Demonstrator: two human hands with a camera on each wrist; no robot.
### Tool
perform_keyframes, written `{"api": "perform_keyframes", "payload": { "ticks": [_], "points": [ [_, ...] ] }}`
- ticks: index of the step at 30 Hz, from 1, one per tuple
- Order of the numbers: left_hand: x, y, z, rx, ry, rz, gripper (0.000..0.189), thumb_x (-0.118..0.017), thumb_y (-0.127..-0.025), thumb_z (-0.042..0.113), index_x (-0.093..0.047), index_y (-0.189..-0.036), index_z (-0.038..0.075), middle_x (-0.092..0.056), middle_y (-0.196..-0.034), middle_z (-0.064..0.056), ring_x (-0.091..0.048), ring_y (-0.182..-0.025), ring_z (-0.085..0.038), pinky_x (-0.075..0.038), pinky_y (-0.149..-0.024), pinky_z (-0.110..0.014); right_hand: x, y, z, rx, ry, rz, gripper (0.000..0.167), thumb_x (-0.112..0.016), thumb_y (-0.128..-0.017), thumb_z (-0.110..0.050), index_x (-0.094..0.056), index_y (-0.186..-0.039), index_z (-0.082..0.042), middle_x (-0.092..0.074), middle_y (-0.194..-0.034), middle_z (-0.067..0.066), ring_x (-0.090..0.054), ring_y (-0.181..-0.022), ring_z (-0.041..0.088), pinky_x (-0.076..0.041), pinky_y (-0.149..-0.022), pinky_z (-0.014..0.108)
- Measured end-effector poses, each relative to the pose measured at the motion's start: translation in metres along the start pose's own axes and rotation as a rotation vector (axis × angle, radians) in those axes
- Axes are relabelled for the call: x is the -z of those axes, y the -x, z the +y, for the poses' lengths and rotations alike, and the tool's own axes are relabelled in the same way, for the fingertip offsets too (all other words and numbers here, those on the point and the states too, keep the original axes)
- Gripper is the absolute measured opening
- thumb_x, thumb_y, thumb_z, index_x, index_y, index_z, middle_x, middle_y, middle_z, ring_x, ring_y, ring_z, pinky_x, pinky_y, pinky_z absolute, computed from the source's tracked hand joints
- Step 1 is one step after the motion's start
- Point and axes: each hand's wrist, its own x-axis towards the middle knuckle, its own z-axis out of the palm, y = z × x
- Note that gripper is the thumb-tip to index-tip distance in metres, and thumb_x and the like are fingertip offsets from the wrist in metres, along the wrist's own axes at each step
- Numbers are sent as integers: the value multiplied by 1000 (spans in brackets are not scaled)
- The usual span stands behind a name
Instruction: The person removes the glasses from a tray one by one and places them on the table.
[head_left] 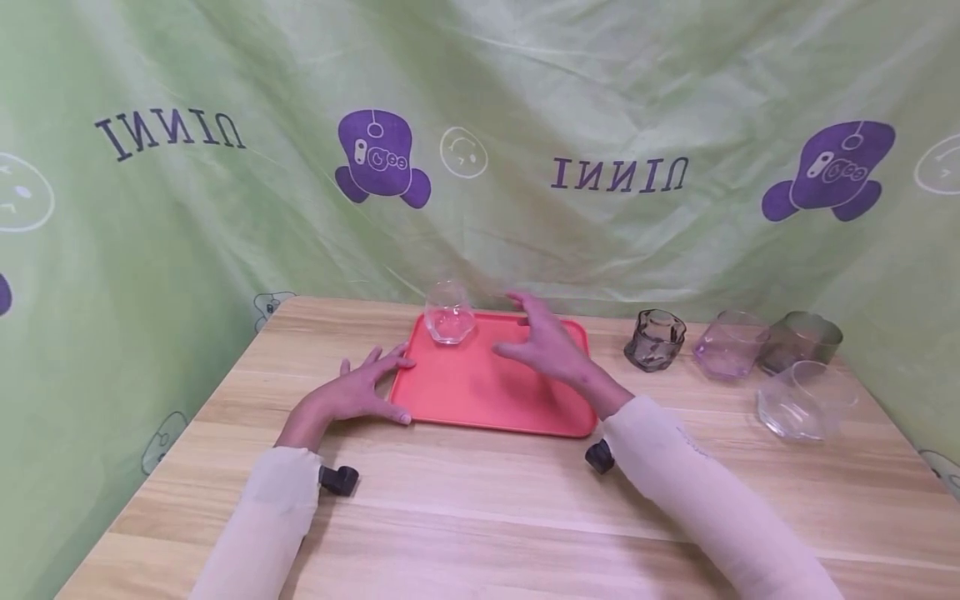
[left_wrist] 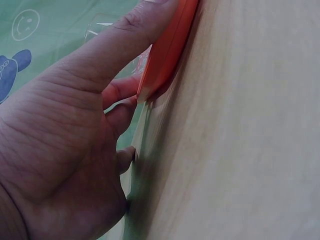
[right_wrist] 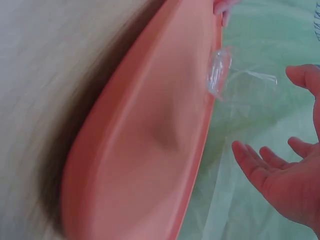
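Observation:
A red tray (head_left: 480,396) lies on the wooden table, with a clear faceted glass (head_left: 450,323) upright in its back left corner. My left hand (head_left: 352,393) is at the tray's left end, fingers spread along the edge and thumb by the front left corner. In the left wrist view, the thumb and fingertips meet the tray's rim (left_wrist: 167,55). Over the tray's right half hovers my right hand (head_left: 551,346), empty, its thumb and fingers apart. The right wrist view shows it to one side of the glass (right_wrist: 240,80), with a gap between them.
Right of the tray stand a dark grey glass (head_left: 655,340), a pale purple glass (head_left: 729,346) and a smoky grey-green glass (head_left: 802,340). A clear glass (head_left: 797,404) leans in front of them. A green printed curtain (head_left: 510,242) hangs behind the table (head_left: 465,525).

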Motion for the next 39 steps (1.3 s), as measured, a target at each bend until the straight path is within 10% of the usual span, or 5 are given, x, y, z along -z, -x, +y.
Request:
{"api": "perform_keyframes", "payload": {
  "ticks": [18, 39],
  "points": [
    [0, -1, 1, -1, 2, -3, 100, -91, -73, 53, -45, -155, 20, -15, -171, -8, 4, -154, -45, 19, -110, -72, -45, -42, -6, 3, 21, -4, 98, -86, -85, -34, -28, -161, -10, -37, -158, 16, -44, -139, 34, -44, -108, 53],
    [0, 0, 2, -9, 7, -2, 100, -90, -73, 53, -45, -155, 19, -15, -171, -7, 4, -154, -45, 19, -110, -73, -75, -64, -5, -95, -208, 125, 99, -87, -85, -28, -27, -161, -12, -35, -158, 14, -44, -138, 34, -43, -110, 51]
  ]
}}
